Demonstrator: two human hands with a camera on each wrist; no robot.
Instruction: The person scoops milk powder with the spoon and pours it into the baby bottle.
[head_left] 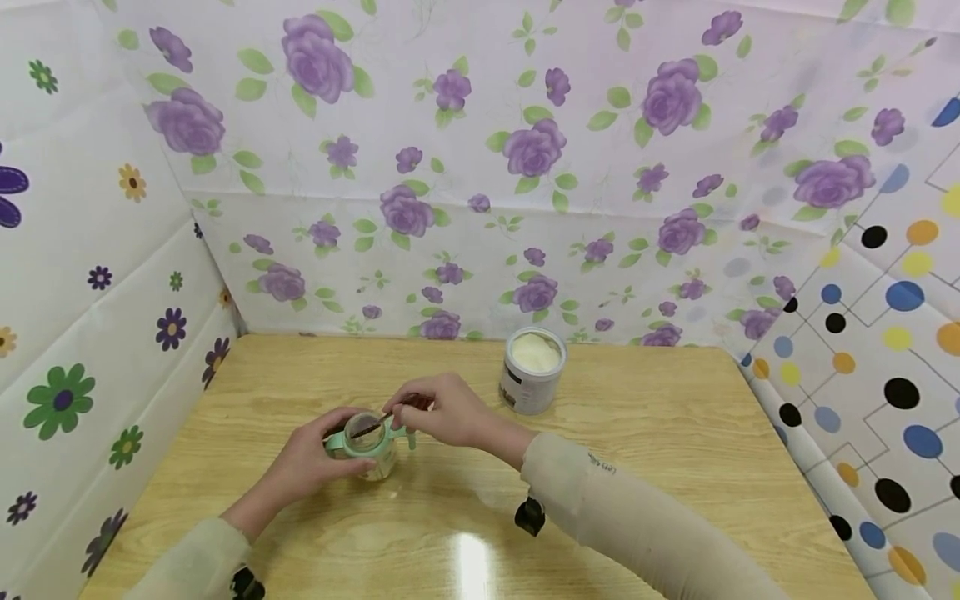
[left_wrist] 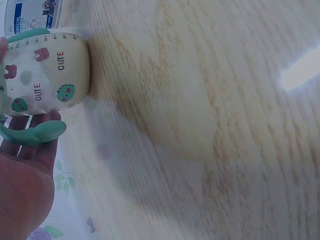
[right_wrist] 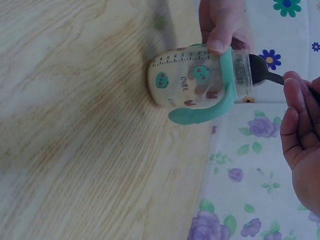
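A clear baby bottle (head_left: 384, 463) with a mint-green collar and two side handles stands uncapped on the table. Printed animal heads, a measuring scale and the word CUTE show on its side (right_wrist: 187, 80). The left hand (head_left: 309, 457) grips the bottle from the left, its thumb on the near side and fingers behind a handle (left_wrist: 37, 132). Pale contents show through the wall. The right hand (head_left: 444, 412) pinches the handle of a dark spoon (right_wrist: 259, 70). The spoon's bowl is at the bottle's open mouth, partly inside the clear neck. What the bowl carries cannot be told.
An open tin (head_left: 532, 385) of cream-coloured powder stands at the back of the wooden table (head_left: 637, 433), right of the hands. Floral cloth (head_left: 465, 175) hangs behind the table, with patterned cloths along both sides.
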